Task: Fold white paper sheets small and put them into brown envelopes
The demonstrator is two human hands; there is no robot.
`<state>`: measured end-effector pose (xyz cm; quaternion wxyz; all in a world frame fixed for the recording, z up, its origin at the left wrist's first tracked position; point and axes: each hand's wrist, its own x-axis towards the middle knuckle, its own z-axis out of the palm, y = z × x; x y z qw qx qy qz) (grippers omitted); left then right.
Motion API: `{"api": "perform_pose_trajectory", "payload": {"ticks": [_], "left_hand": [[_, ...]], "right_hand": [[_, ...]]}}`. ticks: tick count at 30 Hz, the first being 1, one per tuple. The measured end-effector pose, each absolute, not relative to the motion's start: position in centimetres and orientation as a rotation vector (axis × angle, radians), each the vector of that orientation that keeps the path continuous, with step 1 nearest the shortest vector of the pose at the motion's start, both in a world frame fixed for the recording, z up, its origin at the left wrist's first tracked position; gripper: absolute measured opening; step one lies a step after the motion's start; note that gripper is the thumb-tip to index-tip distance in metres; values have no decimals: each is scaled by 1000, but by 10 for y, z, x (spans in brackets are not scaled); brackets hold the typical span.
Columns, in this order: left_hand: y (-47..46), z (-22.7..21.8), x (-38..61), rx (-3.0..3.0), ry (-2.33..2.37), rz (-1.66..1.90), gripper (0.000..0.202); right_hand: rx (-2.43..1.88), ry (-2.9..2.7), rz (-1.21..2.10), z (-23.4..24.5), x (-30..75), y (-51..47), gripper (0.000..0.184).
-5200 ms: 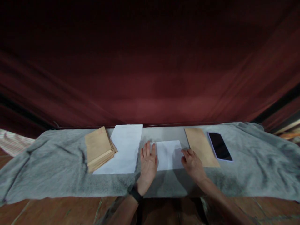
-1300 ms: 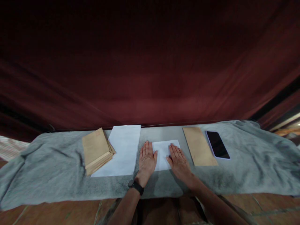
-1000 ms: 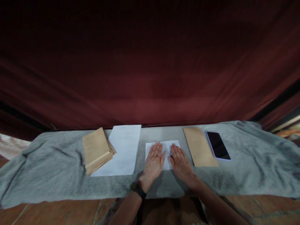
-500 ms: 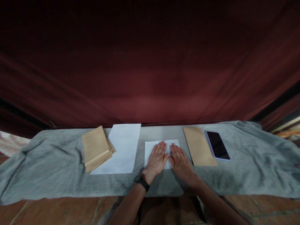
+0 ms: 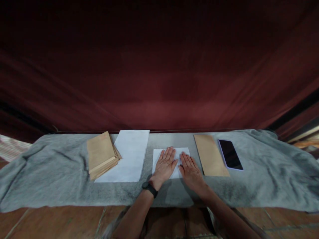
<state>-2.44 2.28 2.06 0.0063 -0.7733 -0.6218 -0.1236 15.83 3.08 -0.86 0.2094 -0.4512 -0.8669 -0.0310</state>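
A small white sheet of paper point(image 5: 156, 158), perhaps folded, lies flat in front of me, partly covered by both hands. My left hand point(image 5: 164, 166) rests palm down on its left part with fingers stretched out; a dark watch band point(image 5: 150, 189) circles that wrist. On the right part of the paper lies my right hand point(image 5: 191, 171), also flat, fingers extended. The two thumbs point toward each other with a narrow gap between them. To the right of my right hand is a brown envelope point(image 5: 211, 156), apart from the fingers.
At left, a pile of brown envelopes point(image 5: 101, 151) overlaps a stack of white paper point(image 5: 131, 156). A phone point(image 5: 230, 154) in a light purple case lies right of the single envelope. Everything rests on a grey cloth point(image 5: 62, 186). A dark red curtain-like surface point(image 5: 159, 83) rises behind.
My left hand has shifted slightly up and away from the right one, widening the gap between the thumbs. Both hands stay flat on the paper; the view has moved a little.
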Motion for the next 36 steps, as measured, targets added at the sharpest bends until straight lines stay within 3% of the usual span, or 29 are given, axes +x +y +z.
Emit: {"api": "perform_pose_trajectory", "payload": {"ticks": [25, 32, 36], "left_hand": [[-54, 45, -29, -2928, -1500, -311, 67], [-58, 50, -27, -2975, -1547, -306, 72], [-58, 45, -29, -2969, -1512, -326, 73]], "right_hand": [[-1232, -2484, 186, 15, 175, 53, 48], [-875, -2672, 465, 27, 158, 49, 49], [-922, -2702, 350, 22, 151, 51, 50]]}}
